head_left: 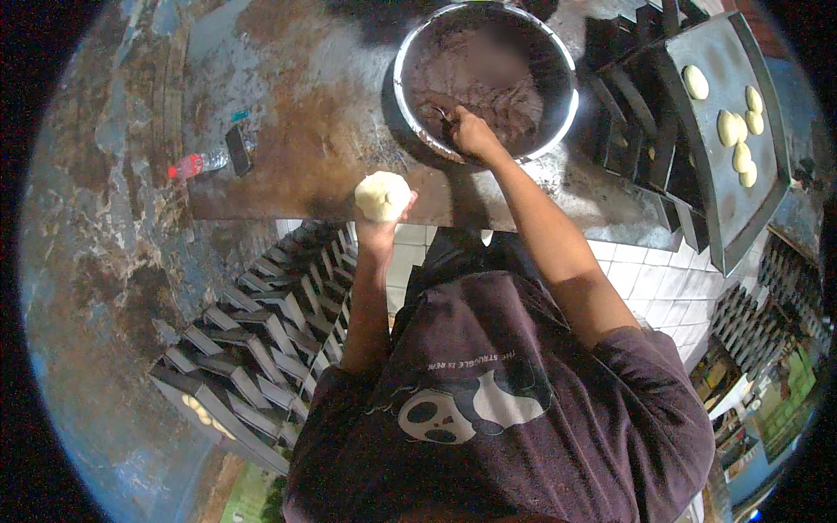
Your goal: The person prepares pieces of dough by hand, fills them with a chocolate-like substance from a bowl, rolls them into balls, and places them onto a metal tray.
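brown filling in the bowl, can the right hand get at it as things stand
Seemingly yes: the bowl is open on top, and the right hand reaches over its near rim, holding what looks like a utensil at the brown filling.

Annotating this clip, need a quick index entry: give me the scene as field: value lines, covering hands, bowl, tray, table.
left hand: holds a pale dough piece
right hand: inside the bowl, on a small tool, type unclear
bowl: round, light rim, on the table
bowl contents: brown mass
tray: at right, tilted in view, bearing several pale dough lumps
table left: clear bottle, red cap, lying down
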Demonstrator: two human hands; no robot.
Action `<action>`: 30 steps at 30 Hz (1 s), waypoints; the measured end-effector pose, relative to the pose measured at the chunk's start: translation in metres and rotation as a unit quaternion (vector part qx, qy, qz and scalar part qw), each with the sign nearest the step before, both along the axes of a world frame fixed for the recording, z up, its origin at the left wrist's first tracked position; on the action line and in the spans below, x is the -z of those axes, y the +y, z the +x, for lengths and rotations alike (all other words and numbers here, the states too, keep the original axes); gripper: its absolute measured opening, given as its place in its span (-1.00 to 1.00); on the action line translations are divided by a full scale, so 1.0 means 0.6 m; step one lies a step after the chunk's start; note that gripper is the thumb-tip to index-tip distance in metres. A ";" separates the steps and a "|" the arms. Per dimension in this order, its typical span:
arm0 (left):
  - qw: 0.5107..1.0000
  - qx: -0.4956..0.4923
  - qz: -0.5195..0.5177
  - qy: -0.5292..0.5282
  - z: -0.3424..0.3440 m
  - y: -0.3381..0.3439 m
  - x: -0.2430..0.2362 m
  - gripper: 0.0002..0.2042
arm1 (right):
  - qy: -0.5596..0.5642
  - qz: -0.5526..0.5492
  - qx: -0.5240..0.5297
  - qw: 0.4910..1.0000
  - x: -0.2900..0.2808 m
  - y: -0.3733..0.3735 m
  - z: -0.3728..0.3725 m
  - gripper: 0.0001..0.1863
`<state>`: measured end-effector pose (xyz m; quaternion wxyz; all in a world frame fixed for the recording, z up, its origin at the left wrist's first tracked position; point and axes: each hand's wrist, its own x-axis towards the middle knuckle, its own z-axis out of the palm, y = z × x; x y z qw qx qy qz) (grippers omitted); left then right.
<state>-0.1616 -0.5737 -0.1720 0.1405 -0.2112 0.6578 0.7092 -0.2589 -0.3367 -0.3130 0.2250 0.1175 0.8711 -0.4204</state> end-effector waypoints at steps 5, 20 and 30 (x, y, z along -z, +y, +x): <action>0.984 0.034 -0.162 0.062 -0.021 -0.011 0.013 -0.53 | -0.033 -0.084 -0.029 0.996 0.045 0.030 -0.024 -0.57; 0.932 0.217 -0.217 0.194 -0.128 0.064 -0.072 -0.60 | 0.264 -0.173 -0.121 0.941 -0.359 0.044 0.089 -0.61; 0.877 0.276 -0.206 0.336 -0.145 0.122 -0.131 -0.66 | 0.357 0.043 -0.113 0.926 -0.408 0.077 0.195 -0.30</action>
